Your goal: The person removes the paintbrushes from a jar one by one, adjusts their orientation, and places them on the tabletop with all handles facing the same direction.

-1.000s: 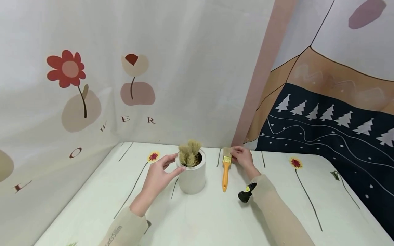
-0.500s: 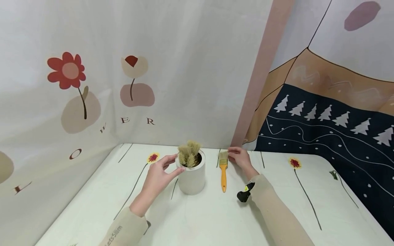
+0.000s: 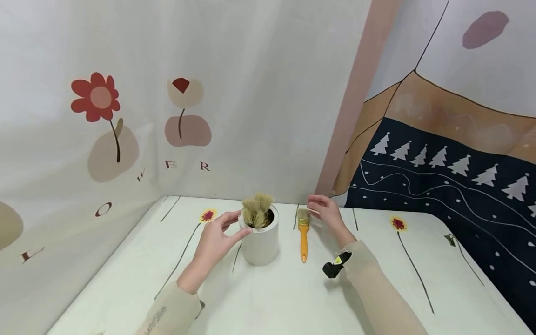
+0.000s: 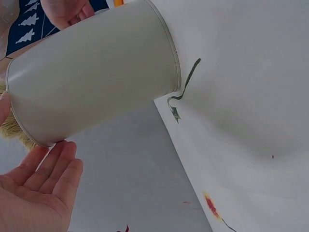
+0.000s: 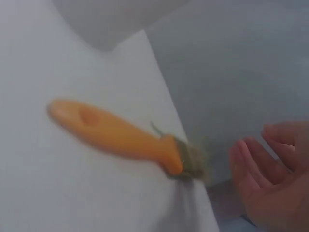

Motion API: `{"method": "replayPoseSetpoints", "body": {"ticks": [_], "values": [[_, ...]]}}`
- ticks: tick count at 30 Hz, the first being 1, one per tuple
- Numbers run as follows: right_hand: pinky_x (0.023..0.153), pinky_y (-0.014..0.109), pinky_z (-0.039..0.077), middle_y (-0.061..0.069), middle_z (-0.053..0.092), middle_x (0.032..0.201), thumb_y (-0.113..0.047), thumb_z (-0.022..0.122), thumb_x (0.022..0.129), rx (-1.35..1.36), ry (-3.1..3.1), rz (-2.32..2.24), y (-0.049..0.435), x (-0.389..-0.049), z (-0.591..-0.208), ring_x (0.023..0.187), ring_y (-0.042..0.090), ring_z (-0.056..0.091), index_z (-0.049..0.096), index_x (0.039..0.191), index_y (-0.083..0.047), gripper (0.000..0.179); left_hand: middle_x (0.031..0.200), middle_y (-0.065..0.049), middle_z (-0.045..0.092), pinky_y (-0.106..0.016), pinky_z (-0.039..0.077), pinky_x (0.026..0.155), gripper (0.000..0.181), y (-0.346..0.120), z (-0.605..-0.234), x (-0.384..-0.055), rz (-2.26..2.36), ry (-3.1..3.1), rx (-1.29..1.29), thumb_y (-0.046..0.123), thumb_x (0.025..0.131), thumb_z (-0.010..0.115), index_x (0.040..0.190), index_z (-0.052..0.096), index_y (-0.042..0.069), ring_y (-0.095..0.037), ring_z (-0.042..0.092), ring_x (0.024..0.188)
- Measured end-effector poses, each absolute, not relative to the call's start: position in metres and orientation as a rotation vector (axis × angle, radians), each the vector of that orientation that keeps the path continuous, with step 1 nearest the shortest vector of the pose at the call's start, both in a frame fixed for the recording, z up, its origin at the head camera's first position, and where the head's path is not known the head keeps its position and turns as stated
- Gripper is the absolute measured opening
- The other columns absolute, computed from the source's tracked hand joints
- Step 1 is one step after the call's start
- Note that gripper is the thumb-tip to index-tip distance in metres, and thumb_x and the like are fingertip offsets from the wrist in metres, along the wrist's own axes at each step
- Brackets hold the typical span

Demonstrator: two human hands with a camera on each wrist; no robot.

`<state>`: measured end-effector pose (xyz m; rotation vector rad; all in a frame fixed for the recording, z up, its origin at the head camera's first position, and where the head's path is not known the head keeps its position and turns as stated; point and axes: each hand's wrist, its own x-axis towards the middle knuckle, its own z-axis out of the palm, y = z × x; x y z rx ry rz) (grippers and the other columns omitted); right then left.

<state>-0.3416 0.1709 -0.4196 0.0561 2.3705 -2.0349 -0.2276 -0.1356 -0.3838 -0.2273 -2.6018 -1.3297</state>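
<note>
A white cylindrical plant pot [image 3: 260, 249] with pale green, grass-like tufts [image 3: 257, 211] and a brown inside stands upright near the table's back edge. My left hand [image 3: 217, 237] holds its rim, thumb on the near side and fingers at the left; the left wrist view shows these fingertips [image 4: 60, 147] at the rim. To the pot's right lies a paintbrush [image 3: 304, 232] with an orange handle, bristles toward the back. My right hand [image 3: 328, 214] is just beside and above the bristles, loosely bent and apart from the brush in the right wrist view.
The white tabletop [image 3: 268, 302] bears printed flowers, one [image 3: 398, 223] to the right. A pale curtain [image 3: 259, 116] hangs right behind the table, with a dark tree-patterned cloth [image 3: 439, 186] at the right. A black wrist device [image 3: 335, 267] shows under my right sleeve.
The paintbrush has shifted a little left toward the pot, with my right hand beside it. That hand has since lifted off the bristles. My left hand stays at the pot.
</note>
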Motion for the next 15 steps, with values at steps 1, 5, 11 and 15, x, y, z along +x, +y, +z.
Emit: {"method": "replayPoseSetpoints", "body": {"ticks": [1, 5, 11, 15], "values": [[0.103, 0.036, 0.052, 0.023, 0.057, 0.140, -0.011, 0.055, 0.102, 0.038, 2.362, -2.047, 0.168, -0.339, -0.416, 0.118, 0.025, 0.063, 0.054, 0.138, 0.000, 0.037, 0.136, -0.013, 0.064, -0.045, 0.049, 0.107, 0.061, -0.136, -0.384, -0.228, -1.330, -2.604, -0.224, 0.035, 0.084, 0.080, 0.136, 0.060, 0.010, -0.031, 0.062, 0.127], [0.104, 0.035, 0.052, 0.023, 0.056, 0.141, -0.011, 0.056, 0.102, -0.047, 2.332, -2.072, 0.155, -0.332, -0.400, 0.122, 0.027, 0.062, 0.053, 0.139, 0.000, 0.038, 0.138, -0.013, 0.063, -0.046, 0.049, 0.107, 0.062, -0.138, -0.383, -0.229, -1.326, -2.616, -0.218, 0.037, 0.084, 0.079, 0.137, 0.059, 0.011, -0.031, 0.061, 0.128], [0.099, 0.027, 0.054, 0.021, 0.057, 0.142, -0.013, 0.060, 0.100, -0.164, 2.236, -2.141, 0.136, -0.317, -0.378, 0.125, 0.027, 0.062, 0.053, 0.140, -0.002, 0.042, 0.138, -0.013, 0.063, -0.047, 0.049, 0.107, 0.062, -0.139, -0.381, -0.229, -1.324, -2.615, -0.217, 0.037, 0.084, 0.079, 0.137, 0.059, 0.011, -0.032, 0.061, 0.127], [0.097, 0.024, 0.055, 0.022, 0.056, 0.142, -0.010, 0.060, 0.100, -0.227, 2.149, -2.188, 0.122, -0.308, -0.369, 0.120, 0.021, 0.065, 0.053, 0.140, -0.001, 0.042, 0.138, -0.013, 0.063, -0.047, 0.049, 0.107, 0.063, -0.138, -0.381, -0.229, -1.328, -2.624, -0.211, 0.038, 0.084, 0.079, 0.137, 0.060, 0.012, -0.032, 0.061, 0.127]]}}
